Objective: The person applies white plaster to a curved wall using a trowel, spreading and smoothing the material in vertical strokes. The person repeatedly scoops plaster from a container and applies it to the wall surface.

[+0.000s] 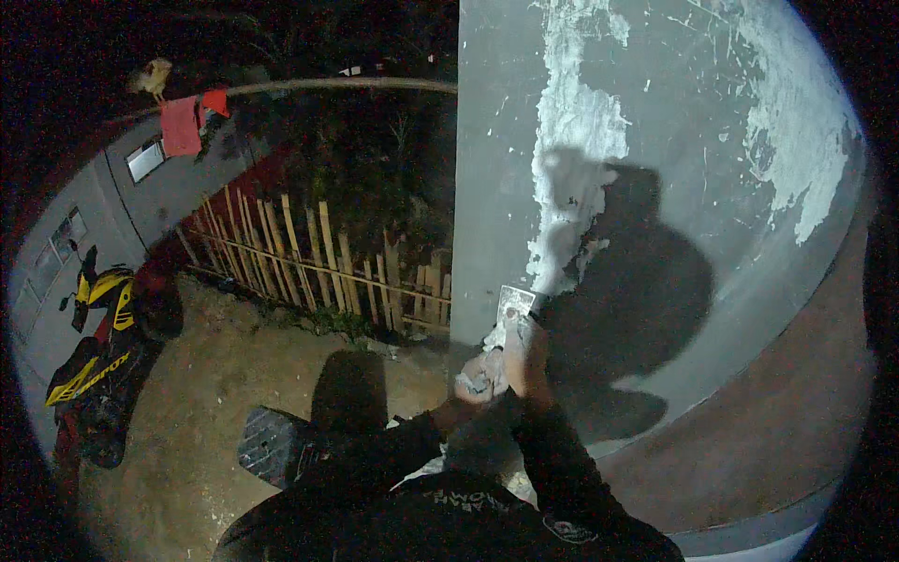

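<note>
- We hold a flat putty knife [514, 304] against the lower edge of a grey wall [674, 140], its blade meeting a ragged white strip of filler [567, 178]; thin and stiff, it likely flexes a little, so we judge the handle the sound place to grip.
- Our right hand [526, 361] is wrapped closed round that handle; our left hand [479, 379] is cupped about a pale lump of what looks like wet putty [470, 383], soft and likely slippery.
- Our own shadow [637, 281] falls on the wall beside the blade and dims the patch.
- Beyond the corner we see a bamboo fence [318, 262], a dark crate [272, 445] on bare ground, a yellow motorcycle [98, 356] and a red cloth [181, 126] on a line.
</note>
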`<state>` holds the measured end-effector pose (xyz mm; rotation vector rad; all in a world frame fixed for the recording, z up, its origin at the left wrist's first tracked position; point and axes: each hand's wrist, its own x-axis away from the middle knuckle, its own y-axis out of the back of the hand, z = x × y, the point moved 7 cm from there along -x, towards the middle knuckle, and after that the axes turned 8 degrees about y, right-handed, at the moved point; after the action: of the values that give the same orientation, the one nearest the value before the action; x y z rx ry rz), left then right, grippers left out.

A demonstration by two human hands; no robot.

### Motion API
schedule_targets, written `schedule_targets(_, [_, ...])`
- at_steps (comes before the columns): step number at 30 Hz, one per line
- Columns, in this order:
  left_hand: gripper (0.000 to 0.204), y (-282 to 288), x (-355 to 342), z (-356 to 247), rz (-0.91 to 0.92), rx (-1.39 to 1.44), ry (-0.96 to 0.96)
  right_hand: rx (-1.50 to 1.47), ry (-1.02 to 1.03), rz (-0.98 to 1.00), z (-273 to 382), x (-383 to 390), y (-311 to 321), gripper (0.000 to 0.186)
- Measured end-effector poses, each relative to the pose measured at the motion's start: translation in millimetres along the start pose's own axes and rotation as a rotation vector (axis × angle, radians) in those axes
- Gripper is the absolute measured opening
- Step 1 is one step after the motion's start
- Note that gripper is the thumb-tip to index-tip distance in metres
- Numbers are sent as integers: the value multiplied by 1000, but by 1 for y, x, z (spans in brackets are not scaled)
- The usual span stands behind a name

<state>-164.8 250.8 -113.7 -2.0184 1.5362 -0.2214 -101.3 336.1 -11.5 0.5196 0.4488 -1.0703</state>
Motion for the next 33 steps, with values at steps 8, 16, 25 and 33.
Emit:
schedule_targets(8, [9,-45,0,-53,12,142,78,35,-4,1,46,-23,9,31])
schedule_targets(16, [19,-39,9,-38,47,25,5,57,-45,15,52,-12,16,38])
schedule_targets(25, [22,-34,12,-41,-129,-794,-66,197,72,-76,47,-10,22,38])
schedule_targets(33, [30,-36,3,-49,-203,-938,148,98,-54,-24,47,-18,27,33])
